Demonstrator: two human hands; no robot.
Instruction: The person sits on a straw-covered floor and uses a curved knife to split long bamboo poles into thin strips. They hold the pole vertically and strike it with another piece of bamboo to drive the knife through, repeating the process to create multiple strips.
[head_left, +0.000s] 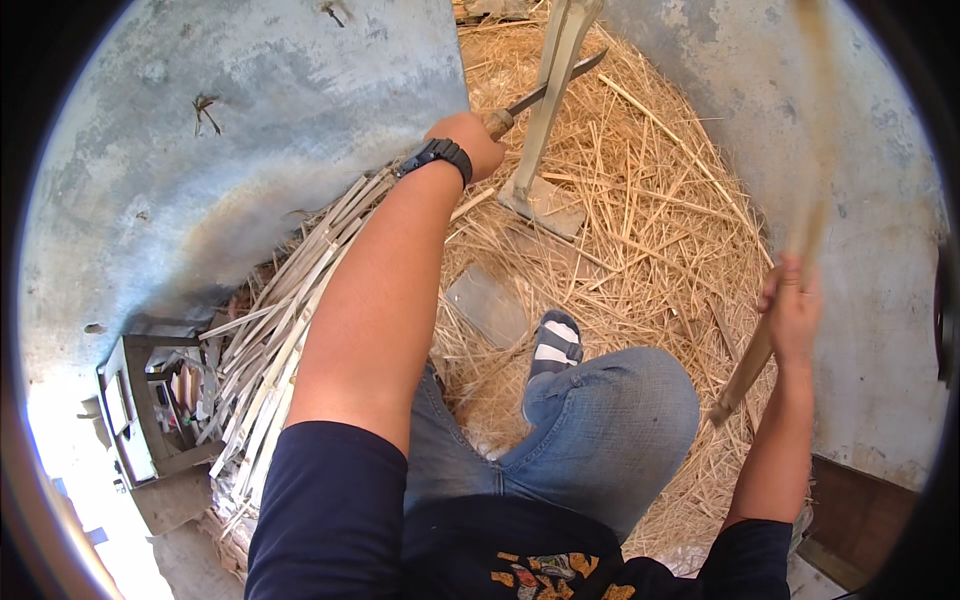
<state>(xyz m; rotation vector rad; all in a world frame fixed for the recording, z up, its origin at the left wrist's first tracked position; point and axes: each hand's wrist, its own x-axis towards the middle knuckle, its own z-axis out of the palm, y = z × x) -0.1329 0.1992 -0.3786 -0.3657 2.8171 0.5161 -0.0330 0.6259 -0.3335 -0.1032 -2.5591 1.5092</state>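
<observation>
My left hand [468,143], with a black watch on its wrist, is closed round the wooden handle of a long-bladed knife [525,100]. Its dark blade slants up and right, crossing a pale bamboo piece [545,130] that stands nearly upright. That piece's lower end meets a small flat block [552,205] on the floor. At the right, my right hand [793,310] grips a bamboo stick [745,380] partway along. The stick's upper part is smeared by motion and rises past the top of the view.
Bamboo shavings [650,220] cover the floor. A bundle of split bamboo strips [290,300] leans left beside a wooden crate [150,410]. Grey metal sheets [250,130] and a grey wall [860,250] stand on either side. A flat grey slab [488,305] lies near my sandalled foot [557,342].
</observation>
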